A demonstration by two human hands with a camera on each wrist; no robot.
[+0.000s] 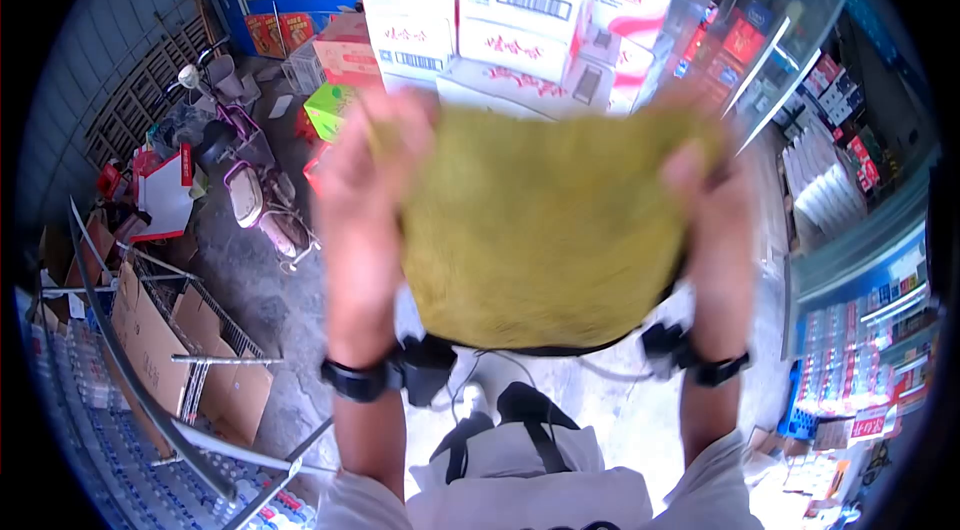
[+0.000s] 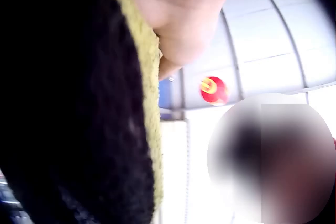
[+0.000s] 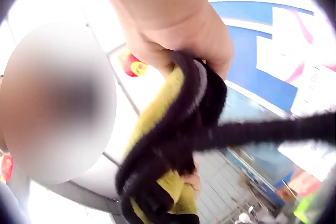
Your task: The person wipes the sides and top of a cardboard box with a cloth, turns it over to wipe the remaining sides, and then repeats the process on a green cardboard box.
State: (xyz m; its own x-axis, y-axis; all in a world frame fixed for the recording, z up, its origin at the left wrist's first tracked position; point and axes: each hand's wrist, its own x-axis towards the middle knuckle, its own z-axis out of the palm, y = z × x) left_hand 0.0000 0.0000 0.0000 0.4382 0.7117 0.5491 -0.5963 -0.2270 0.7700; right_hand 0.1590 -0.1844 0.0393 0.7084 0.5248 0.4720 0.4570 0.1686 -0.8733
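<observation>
An olive-yellow towel [image 1: 545, 230] with a dark edge hangs spread between my two hands in front of my chest. My left hand [image 1: 372, 155] grips its upper left corner, and my right hand [image 1: 705, 175] pinches the upper right one, both blurred by motion. Seen from the left wrist, the towel's black side [image 2: 79, 103] fills the left part, with a yellow edge beside the left hand [image 2: 184, 19]. In the right wrist view the right hand [image 3: 178, 29] has fingers and thumb curled over the folded black-and-yellow towel [image 3: 157, 111].
White cartons [image 1: 520, 15] are stacked ahead. To the left stand a purple bicycle [image 1: 250, 150] and an open cardboard box [image 1: 190, 340] by a metal-framed rack with bottles. Glass-fronted shelves [image 1: 840, 260] with goods line the right side.
</observation>
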